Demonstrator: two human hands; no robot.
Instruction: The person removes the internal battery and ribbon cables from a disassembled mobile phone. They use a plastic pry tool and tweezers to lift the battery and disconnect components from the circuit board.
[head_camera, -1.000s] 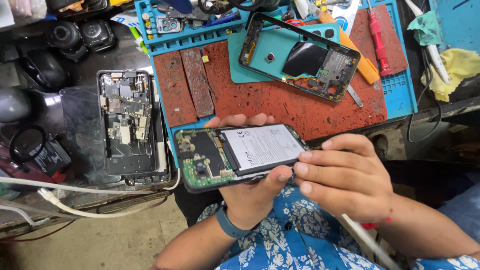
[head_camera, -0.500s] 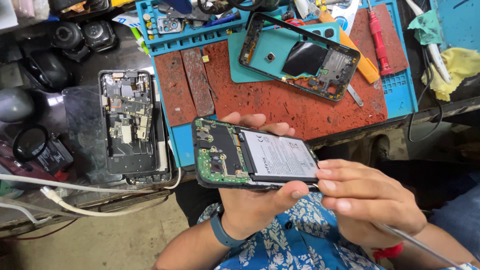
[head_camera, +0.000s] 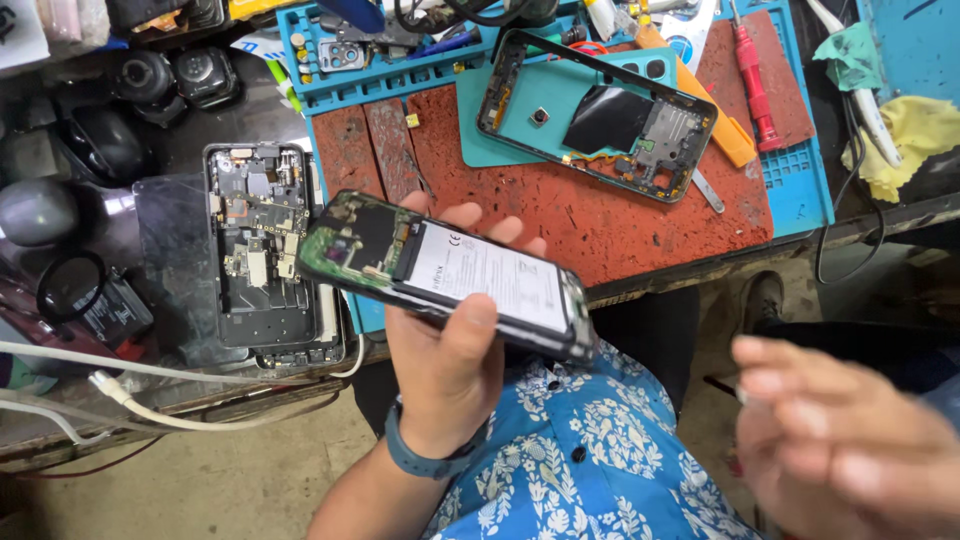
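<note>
Your left hand (head_camera: 450, 370) has its grip closed around the opened phone (head_camera: 450, 275), long axis running up-left to down-right above the worktop (head_camera: 600, 230) edge. Your right hand (head_camera: 850, 450) hangs loosely open and empty, down-right of the phone.

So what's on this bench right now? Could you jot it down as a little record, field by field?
Left hand: left hand holds an opened phone, back cover off, green board and white-labelled battery showing
Right hand: right hand blurred, low at the right, apart from the phone; what it holds cannot be told
Work mat: blue and red mat on the bench
On mat: empty phone frame, red screwdriver
Left of mat: second stripped phone
</note>
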